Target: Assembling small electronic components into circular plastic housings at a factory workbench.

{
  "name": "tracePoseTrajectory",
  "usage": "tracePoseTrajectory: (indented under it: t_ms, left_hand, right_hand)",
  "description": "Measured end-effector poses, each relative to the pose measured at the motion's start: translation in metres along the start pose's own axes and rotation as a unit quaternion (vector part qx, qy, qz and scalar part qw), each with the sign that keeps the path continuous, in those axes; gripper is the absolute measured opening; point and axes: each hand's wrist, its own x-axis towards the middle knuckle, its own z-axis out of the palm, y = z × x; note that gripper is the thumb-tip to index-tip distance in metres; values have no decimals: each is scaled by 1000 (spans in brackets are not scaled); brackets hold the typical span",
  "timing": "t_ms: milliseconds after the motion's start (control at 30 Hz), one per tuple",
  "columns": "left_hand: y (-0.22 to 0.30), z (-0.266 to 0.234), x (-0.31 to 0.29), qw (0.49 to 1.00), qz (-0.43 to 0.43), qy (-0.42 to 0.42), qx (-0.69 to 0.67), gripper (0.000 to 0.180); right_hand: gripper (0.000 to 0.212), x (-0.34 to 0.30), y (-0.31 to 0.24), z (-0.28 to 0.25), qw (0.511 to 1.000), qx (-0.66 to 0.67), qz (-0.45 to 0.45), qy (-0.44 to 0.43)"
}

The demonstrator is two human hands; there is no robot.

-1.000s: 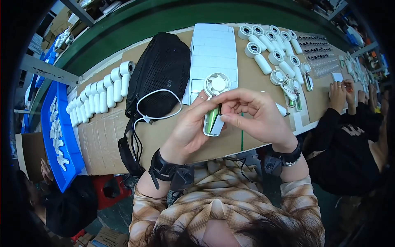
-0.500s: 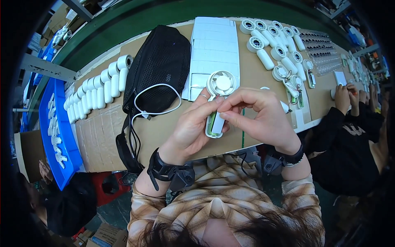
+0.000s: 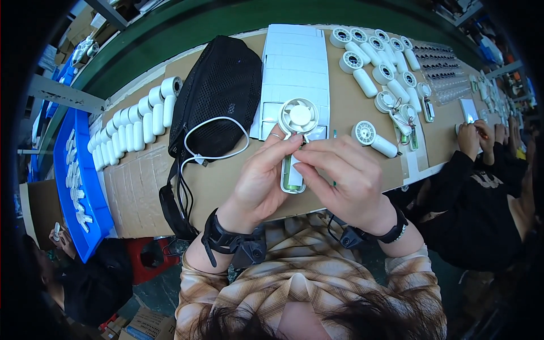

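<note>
A white handheld fan (image 3: 298,114) stands nearly upright in front of me, its round head at the top and its handle open. Inside the handle shows a white strip with green (image 3: 293,177) around it. My left hand (image 3: 256,175) is closed round the fan from the left, the thumb pressed near its neck. Over the upper handle, my right hand (image 3: 347,173) makes a pinch with thumb and forefinger. Whatever those fingertips hold is hidden. Right of that hand, another white fan (image 3: 364,133) lies on the cardboard-covered table (image 3: 226,190).
Several white fans (image 3: 384,73) lie at the far right beside a clear plastic tray (image 3: 445,71). White fan parts (image 3: 134,129) line the left, near a blue bin (image 3: 105,218). A black mesh bag (image 3: 221,85) with a white cable and stacked white sheets (image 3: 296,62) lie ahead. Co-workers sit both sides.
My right hand has dropped a little and shifted left toward the fan's neck, uncovering the fan lying at right. The held fan has shifted slightly left.
</note>
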Motion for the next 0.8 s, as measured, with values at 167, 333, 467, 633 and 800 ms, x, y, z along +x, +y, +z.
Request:
tracePoseTrajectory:
  t_ms: [167,333,467,633,800]
  left_hand:
    - [-4,-5,-2,1000,-3,-17,1,39]
    - [-8,-8,-4,1000,-10,-12,8,37]
    - [-7,-7,-5,1000,2,-4,22,37]
    - [-15,0,-5,999,26,21,38,36]
    - [-14,0,-12,993,46,55,88,33]
  right_hand:
    - [19,-6,3,4,1000,22,-1,8]
    - [25,-13,2,0,999,21,19,-27]
    - [31,-13,2,-1,999,32,32,-29]
    - [32,-22,7,0,999,22,23,-4]
    - [33,-28,13,3,995,100,11,14]
